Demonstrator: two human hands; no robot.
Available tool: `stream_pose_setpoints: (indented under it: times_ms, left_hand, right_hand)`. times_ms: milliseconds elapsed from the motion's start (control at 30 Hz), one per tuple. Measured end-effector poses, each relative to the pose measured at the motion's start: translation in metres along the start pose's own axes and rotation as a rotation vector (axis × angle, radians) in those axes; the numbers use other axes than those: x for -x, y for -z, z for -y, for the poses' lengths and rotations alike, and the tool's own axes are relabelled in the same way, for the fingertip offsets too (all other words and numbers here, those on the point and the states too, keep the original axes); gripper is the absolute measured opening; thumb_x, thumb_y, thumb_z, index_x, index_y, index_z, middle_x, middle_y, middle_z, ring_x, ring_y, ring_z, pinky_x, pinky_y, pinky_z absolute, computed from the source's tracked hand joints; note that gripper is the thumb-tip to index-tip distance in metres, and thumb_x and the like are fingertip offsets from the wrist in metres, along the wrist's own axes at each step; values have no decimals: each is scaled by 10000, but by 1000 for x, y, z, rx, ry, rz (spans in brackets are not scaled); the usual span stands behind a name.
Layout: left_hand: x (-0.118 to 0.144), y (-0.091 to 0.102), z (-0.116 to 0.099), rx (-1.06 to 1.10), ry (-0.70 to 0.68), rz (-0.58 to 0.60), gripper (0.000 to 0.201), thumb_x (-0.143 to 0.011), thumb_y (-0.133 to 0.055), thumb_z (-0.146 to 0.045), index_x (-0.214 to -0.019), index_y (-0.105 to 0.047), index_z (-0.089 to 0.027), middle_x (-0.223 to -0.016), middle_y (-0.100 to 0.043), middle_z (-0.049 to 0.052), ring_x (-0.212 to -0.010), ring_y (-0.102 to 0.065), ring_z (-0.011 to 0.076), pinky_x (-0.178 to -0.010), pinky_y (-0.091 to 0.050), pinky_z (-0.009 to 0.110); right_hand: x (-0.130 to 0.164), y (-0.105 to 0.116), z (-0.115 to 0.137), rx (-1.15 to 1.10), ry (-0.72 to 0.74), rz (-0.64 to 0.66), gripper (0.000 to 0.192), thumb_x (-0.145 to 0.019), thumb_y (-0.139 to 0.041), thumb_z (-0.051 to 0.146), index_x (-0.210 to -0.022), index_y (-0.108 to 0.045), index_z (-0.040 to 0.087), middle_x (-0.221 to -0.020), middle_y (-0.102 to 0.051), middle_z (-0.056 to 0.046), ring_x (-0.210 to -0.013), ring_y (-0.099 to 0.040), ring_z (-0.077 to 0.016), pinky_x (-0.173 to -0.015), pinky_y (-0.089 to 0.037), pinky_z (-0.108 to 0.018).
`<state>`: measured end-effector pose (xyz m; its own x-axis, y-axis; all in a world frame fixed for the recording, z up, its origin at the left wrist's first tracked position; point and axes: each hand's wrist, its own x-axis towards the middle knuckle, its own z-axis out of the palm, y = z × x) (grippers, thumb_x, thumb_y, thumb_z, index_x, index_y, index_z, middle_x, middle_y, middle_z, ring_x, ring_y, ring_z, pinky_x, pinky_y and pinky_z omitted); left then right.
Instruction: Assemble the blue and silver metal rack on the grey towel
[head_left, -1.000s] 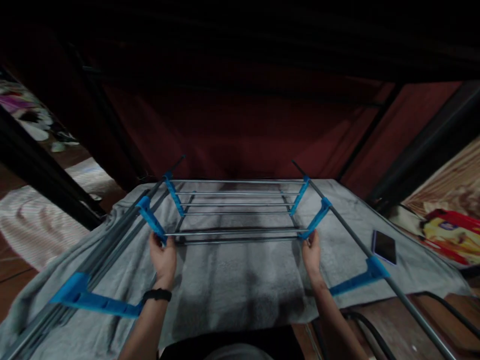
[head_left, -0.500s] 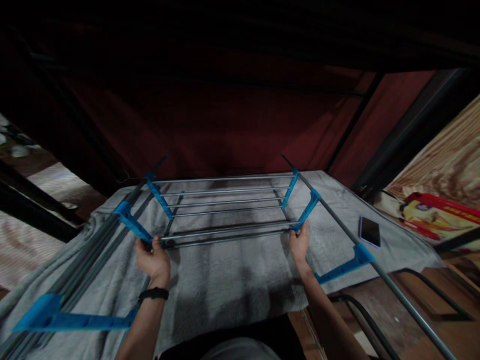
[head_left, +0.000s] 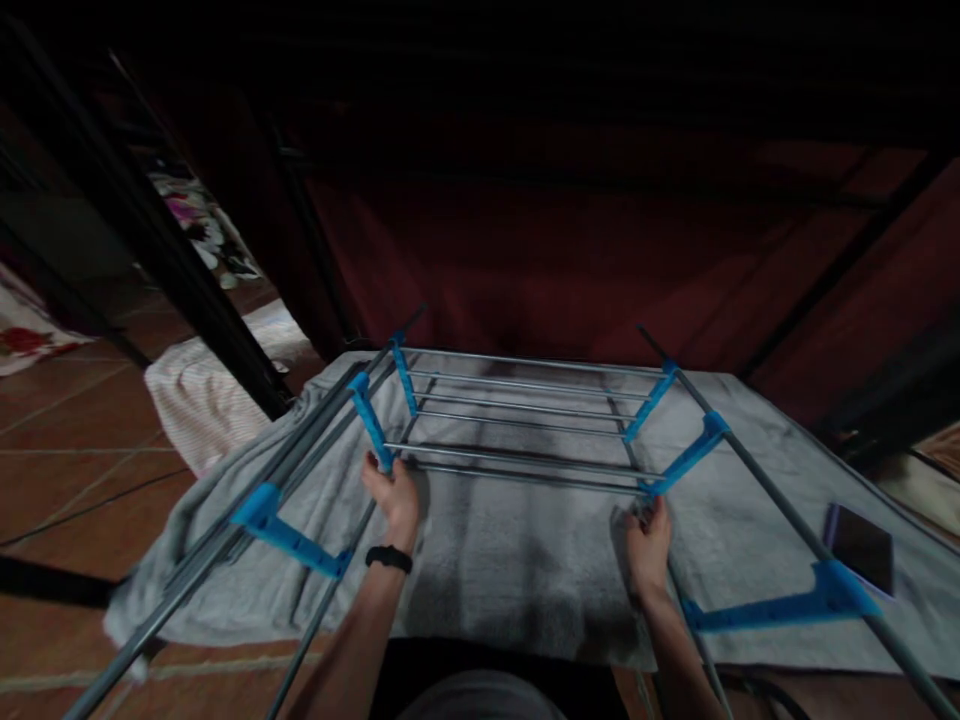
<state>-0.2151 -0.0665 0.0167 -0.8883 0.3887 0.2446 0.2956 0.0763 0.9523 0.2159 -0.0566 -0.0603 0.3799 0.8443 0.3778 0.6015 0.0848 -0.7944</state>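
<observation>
Dim room, dark red curtain (head_left: 540,260) behind, tiled floor (head_left: 67,440) at far left with a pale striped cloth (head_left: 202,400) lying on it. In the middle, a grey towel (head_left: 495,560) spread over a raised surface, and on it a metal drying rack (head_left: 525,430) with blue plastic joints, its rails running crosswise and long side tubes slanting toward the camera. Left hand (head_left: 394,495), black band (head_left: 388,558) at the wrist, closed around the near end of the left blue bracket (head_left: 373,422), where the nearest rail meets it. Right hand (head_left: 648,540) curled at the near end of the right blue bracket (head_left: 686,455), fingers wrapped about the tube there; exact grip hard to make out in the gloom. Farther right, a dark phone (head_left: 861,535) flat on the towel, just beside another blue arm (head_left: 780,605) of the rack.
</observation>
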Motion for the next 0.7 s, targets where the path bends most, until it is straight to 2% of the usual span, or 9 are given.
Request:
stream_pose_setpoints:
  times_ms: [100,200,267,367,467,567,633,700]
  left_hand:
    - [28,-1,-4,-7,-39,-16,438,-833,-551,-167,-1264,-479,-193,-1273,-507,126,-1267,-466,271,-1088,-385,463]
    - [52,-8,-24,58,-162,96,389,-844,-515,-145,-1227,-521,-214,-1256,-520,115,-1210,-508,242,-992,-474,396]
    - [61,-16,-50,167,-307,183,376,-855,-467,-109,-1205,-548,-221,-1237,-514,115,-1199,-508,239,-1007,-462,410]
    - [62,-32,-108,275,-481,220,368,-876,-431,-92,-1182,-580,-232,-1233,-508,108,-1207,-496,231,-1026,-447,413]
    - [42,-56,-179,364,-614,191,311,-912,-419,-112,-1133,-610,-219,-1201,-530,104,-1192,-510,222,-1053,-424,399]
    - [0,-85,-245,389,-672,149,299,-863,-430,-58,-1033,-627,-206,-1094,-575,88,-1098,-553,212,-1001,-458,365]
    - [-38,-100,-278,350,-709,146,344,-844,-390,-15,-1020,-625,-195,-1082,-594,83,-1082,-564,205,-978,-469,349]
    - [-78,-105,-298,236,-805,210,366,-819,-384,15,-999,-641,-173,-1090,-608,89,-1059,-582,196,-957,-474,325]
  right_hand:
    - [23,-9,-8,109,72,78,588,-857,-429,351,-1382,-468,89,-1340,-512,-202,-1203,-514,-317,-1032,-425,-477]
    - [35,-14,-13,195,258,180,491,-871,-377,312,-1269,-580,110,-1321,-564,-181,-1235,-515,-305,-1074,-397,-486]
    - [36,-15,-15,246,328,213,480,-876,-357,303,-1233,-610,107,-1279,-605,-178,-1204,-542,-300,-1066,-401,-492]
    - [36,-15,-17,306,355,202,500,-879,-344,308,-1245,-610,95,-1270,-620,-184,-1188,-552,-305,-1039,-413,-499]
    - [36,-14,-16,350,359,206,514,-883,-332,313,-1266,-599,98,-1261,-629,-177,-1173,-555,-309,-1019,-415,-498]
    - [37,-13,-14,395,352,216,518,-890,-318,318,-1273,-593,103,-1260,-631,-173,-1152,-559,-312,-998,-420,-496]
    - [37,-13,-13,410,350,217,516,-896,-312,322,-1272,-593,106,-1265,-630,-173,-1143,-562,-312,-985,-426,-492]
    - [37,-12,-14,398,365,219,509,-901,-313,327,-1267,-594,111,-1265,-632,-171,-1137,-565,-311,-975,-432,-486]
